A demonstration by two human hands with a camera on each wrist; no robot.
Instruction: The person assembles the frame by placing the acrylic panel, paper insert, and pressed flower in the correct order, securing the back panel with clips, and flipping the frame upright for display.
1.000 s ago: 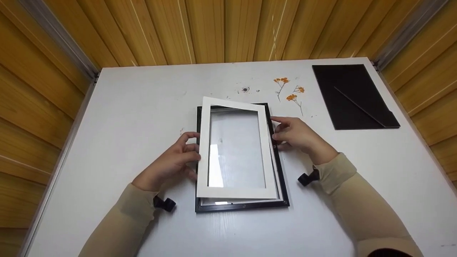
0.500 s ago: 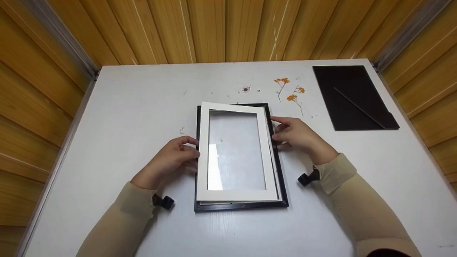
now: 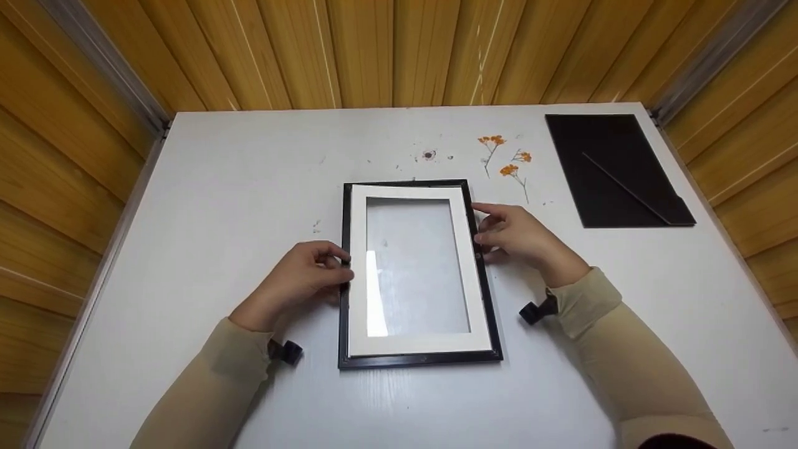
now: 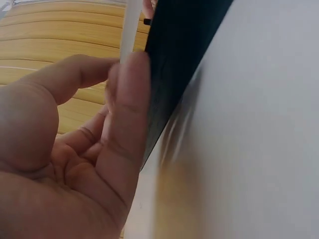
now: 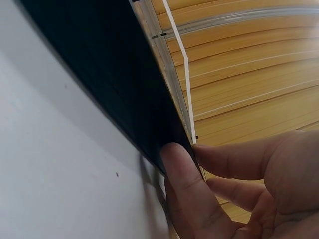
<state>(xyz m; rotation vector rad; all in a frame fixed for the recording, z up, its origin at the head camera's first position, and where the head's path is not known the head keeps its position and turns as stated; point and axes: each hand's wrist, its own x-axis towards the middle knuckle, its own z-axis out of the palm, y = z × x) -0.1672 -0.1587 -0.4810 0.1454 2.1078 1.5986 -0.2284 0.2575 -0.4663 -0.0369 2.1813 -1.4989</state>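
Note:
A black picture frame (image 3: 424, 360) lies flat on the white table, with clear glazing in its middle. Over it sits a white mat (image 3: 411, 344), nearly square with the frame; in the right wrist view the mat's white edge (image 5: 188, 79) stands above the frame's dark side (image 5: 114, 64). My left hand (image 3: 308, 274) pinches the mat's left edge, thumb on top, its fingers against the frame's outer side. On the opposite side my right hand (image 3: 514, 234) grips the frame's right edge between thumb and fingers.
Several dried orange flower sprigs (image 3: 509, 169) lie behind the frame to the right. A black backing board (image 3: 614, 174) with a strut rests at the back right corner. Small dark specks and a hole (image 3: 428, 155) mark the table. Wood-patterned walls (image 3: 361, 56) border it.
The mat has come down and toward the person, turning slightly, so it now lies within the frame's border instead of overhanging the far left corner. The right hand stays in place.

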